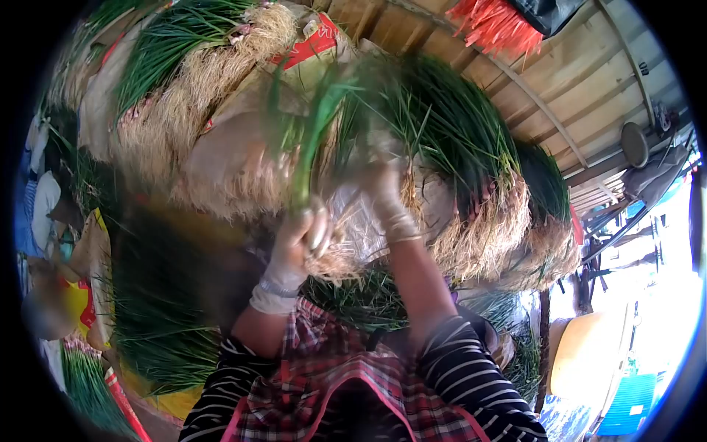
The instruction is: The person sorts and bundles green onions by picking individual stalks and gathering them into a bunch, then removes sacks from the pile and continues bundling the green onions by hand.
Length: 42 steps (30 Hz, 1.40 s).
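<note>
Gloved, my left hand (302, 239) is closed round the lower stalks of a small bunch of green onions (309, 158), whose pale roots hang beside the fingers and whose leaves point up. My right hand (387, 184), also gloved, is to the right and a little higher, in front of the piled onions and smeared by motion; its fingers cannot be made out. Behind it lies a big heap of green onions (456, 110) with straw-coloured roots (490, 232) facing me.
More onion bundles (210, 70) lie at the upper left, and loose green leaves (162, 309) at the lower left. A person (48, 302) is at the far left edge. An orange container (582, 353) and a blue basket (626, 405) stand at the lower right.
</note>
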Motion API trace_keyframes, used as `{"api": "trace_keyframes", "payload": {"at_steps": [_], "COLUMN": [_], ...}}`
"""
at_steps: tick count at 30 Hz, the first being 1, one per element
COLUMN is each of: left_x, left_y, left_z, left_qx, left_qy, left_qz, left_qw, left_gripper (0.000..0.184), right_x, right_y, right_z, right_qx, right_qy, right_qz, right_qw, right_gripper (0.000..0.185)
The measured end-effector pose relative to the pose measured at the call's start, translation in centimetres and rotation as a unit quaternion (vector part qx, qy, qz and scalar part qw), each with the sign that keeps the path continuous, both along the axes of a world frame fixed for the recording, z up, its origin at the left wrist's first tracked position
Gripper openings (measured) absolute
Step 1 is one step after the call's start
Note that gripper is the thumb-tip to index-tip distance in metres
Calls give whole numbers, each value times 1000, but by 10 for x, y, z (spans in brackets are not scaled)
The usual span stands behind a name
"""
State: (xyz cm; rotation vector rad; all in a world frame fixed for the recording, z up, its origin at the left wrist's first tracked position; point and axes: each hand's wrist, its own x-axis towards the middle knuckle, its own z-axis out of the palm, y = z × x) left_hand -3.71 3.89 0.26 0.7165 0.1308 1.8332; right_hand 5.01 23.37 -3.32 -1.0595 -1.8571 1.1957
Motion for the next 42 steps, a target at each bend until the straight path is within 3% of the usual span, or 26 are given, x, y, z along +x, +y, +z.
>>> {"api": "trace_keyframes", "payload": {"at_steps": [1, 2, 4, 5, 7, 8, 9, 11, 12, 14, 16, 18, 19, 20, 21, 24, 27, 29, 30, 32, 33, 35, 36, 39, 40, 42], "left_x": [-7, -8, -8, -9, -3, -5, -5, -3, 2, 13, 17, 22, 24, 25, 26, 33, 43, 47, 50, 53, 56, 57, 52, 50, 53, 58], "left_y": [-1, -6, -9, -6, -4, -4, -4, -10, -6, 2, 8, 11, 13, 14, 17, 22, 29, 32, 35, 36, 35, 33, 32, 28, 25, 26], "left_z": [-6, 0, 3, 0, -3, -2, 1, 14, 9, 0, -2, -10, -15, -20, -25, -32, -34, -36, -39, -34, -30, -25, -29, -26, -21, -26], "left_qx": [49, -10, -146, -219, -222, -200, -177, -196, -197, -242, -304, -336, -351, -361, -354, -350, -360, -387, -397, -395, -383, -358, -360, -356, -361, -382], "left_qy": [-21, -7, 36, 66, 59, 61, 60, 39, 61, 93, 117, 109, 105, 109, 115, 113, 101, 90, 96, 80, 60, 23, 97, 163, 165, 134], "left_qz": [-30, -5, 12, 10, 13, 37, 58, 59, 53, -1, -48, -50, -51, -44, -51, -64, -53, -40, -20, -40, -49, -59, -59, -63, -55, -58], "left_qw": [998, 1000, 989, 973, 973, 977, 981, 978, 977, 966, 944, 934, 929, 925, 927, 928, 926, 917, 912, 914, 921, 932, 926, 918, 916, 913], "left_gripper": [25, 24, 23, 24, 22, 20, 19, 17, 21, 22, 24, 24, 24, 24, 23, 17, 16, 16, 16, 14, 14, 15, 15, 14, 13, 14], "right_x": [9, 26, 44, 54, 87, 124, 172, 172, 183, 184, 137, 107, 117, 127, 146, 169, 126, 131, 128, 124, 99, 89, 90, 87, 82, 80], "right_y": [-1, 14, 38, 22, -5, 12, 41, 7, 20, 21, -8, -23, -16, -9, 11, 51, 22, 6, 1, -33, -79, -90, -90, -84, -80, -71], "right_z": [44, 58, 82, 117, 140, 127, 100, 114, 63, 20, 74, 109, 119, 130, 129, 76, 57, 63, 51, 42, 80, 57, 58, 68, 69, 65], "right_qx": [148, 18, 50, -24, 61, 164, 85, 10, 54, 211, 421, 588, 381, 201, 167, 211, 79, -158, 115, 182, -22, 51, 90, -212, -239, -179], "right_qy": [-129, -97, -312, -297, -196, -263, -274, -477, -377, -351, -486, -583, -482, -269, -314, -446, -479, -258, -329, -259, -129, -9, -19, 23, 36, -44], "right_qz": [-72, -30, 38, -13, -141, -193, -169, -154, -108, -44, 1, 49, -21, -139, -155, -3, -102, -71, 20, 112, 105, 79, 83, -18, -52, -7], "right_qw": [978, 995, 948, 955, 968, 931, 943, 865, 918, 911, 765, 558, 789, 932, 922, 870, 868, 951, 937, 942, 986, 996, 992, 977, 969, 983], "right_gripper": [39, 38, 45, 44, 47, 51, 53, 30, 22, 10, 6, 15, 11, 10, 15, 24, 28, 20, 15, 11, 11, 17, 19, 21, 30, 33]}}
